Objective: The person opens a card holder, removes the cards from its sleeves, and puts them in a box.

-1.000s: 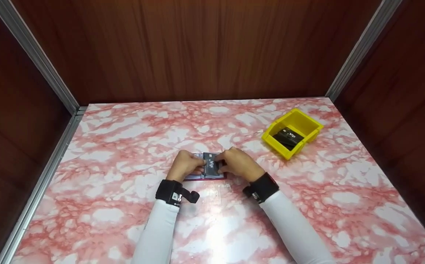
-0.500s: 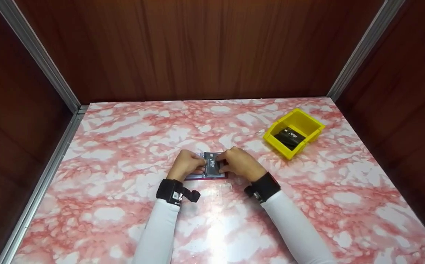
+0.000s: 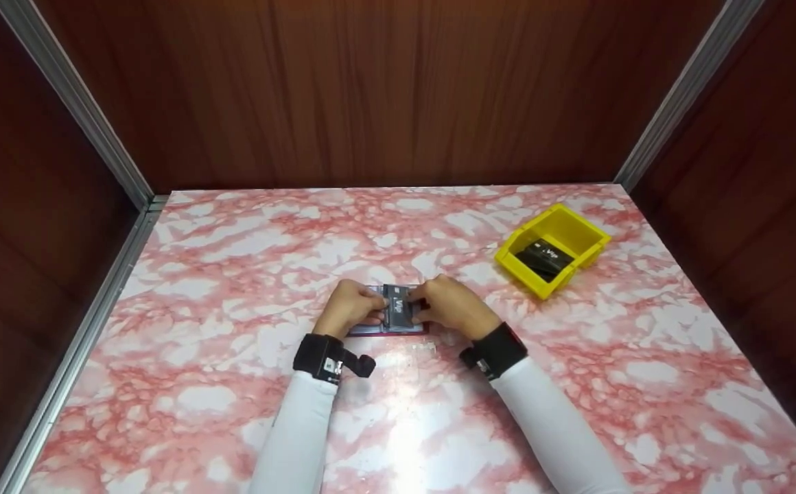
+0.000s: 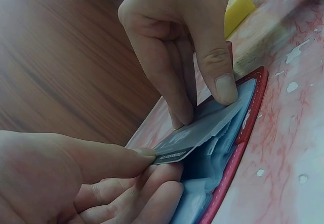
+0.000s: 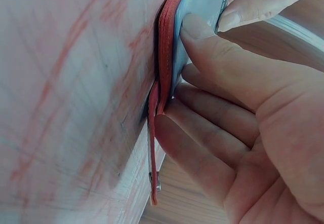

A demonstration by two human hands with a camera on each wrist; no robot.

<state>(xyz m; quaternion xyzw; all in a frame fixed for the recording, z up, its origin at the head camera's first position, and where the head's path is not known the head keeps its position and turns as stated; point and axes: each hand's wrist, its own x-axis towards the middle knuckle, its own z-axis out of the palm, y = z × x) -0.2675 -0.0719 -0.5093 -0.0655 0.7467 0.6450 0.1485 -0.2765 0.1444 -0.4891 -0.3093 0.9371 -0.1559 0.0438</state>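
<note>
A black card (image 3: 398, 307) with "Vip" lettering lies over an opened red card holder (image 4: 255, 102) with clear plastic sleeves. My left hand (image 3: 350, 307) pinches the card's left edge between thumb and fingers, which the left wrist view shows close up. Part of the card sits inside a clear sleeve (image 4: 230, 110). At the other end, my right hand (image 3: 456, 309) grips the holder's sleeve, its thumb (image 5: 197, 27) on the plastic and its fingers at the far side. The right fingertips are partly hidden behind the card holder.
A yellow bin (image 3: 580, 237) holding several black cards (image 3: 545, 259) stands to the right. A snap strap (image 5: 153, 178) hangs out from the holder's edge. Clear plastic scraps (image 3: 422, 350) lie just in front. Brown panels (image 3: 398, 96) wall the marbled table (image 3: 233, 274) at the back and sides.
The head view has shifted slightly. Both hands keep the same hold on the card and the card holder, with no clear movement between them.
</note>
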